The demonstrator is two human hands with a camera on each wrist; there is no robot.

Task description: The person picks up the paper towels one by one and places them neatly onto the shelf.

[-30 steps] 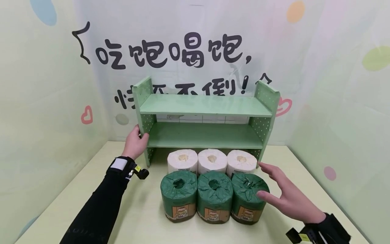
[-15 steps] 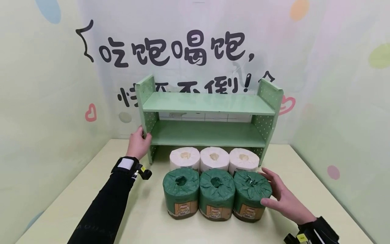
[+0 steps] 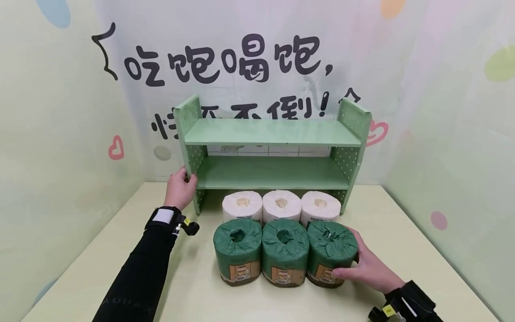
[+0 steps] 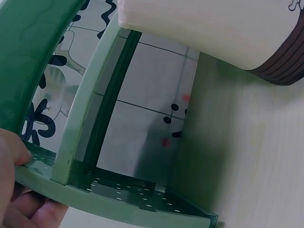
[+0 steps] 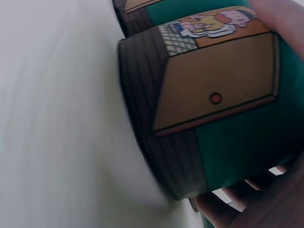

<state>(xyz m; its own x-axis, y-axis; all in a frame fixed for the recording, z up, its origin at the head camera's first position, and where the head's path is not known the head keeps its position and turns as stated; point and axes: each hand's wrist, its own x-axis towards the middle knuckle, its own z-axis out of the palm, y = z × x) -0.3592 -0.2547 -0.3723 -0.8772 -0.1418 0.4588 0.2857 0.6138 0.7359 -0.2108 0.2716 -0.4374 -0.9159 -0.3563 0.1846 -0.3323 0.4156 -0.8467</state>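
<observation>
A pale green two-tier shelf (image 3: 273, 174) stands at the back of the table. My left hand (image 3: 179, 191) grips the edge of its left side panel (image 4: 109, 199), thumb on one face and fingers on the other. In front of the shelf sit three green-wrapped toilet rolls in a row. My right hand (image 3: 368, 267) holds the rightmost green toilet roll (image 3: 331, 246), its thumb across the front and the other fingers around the right side. The middle green roll (image 3: 284, 252) and left green roll (image 3: 237, 252) stand beside it, upright.
Behind the green rolls stand three white toilet rolls, the left (image 3: 241, 206), middle (image 3: 281, 205) and right (image 3: 320, 206), just before the shelf's lower opening. The pale table (image 3: 402, 232) meets printed walls (image 3: 434, 134) at the back and both sides.
My right hand has moved left and closed around the rightmost green toilet roll. The left hand has kept its grip on the shelf.
</observation>
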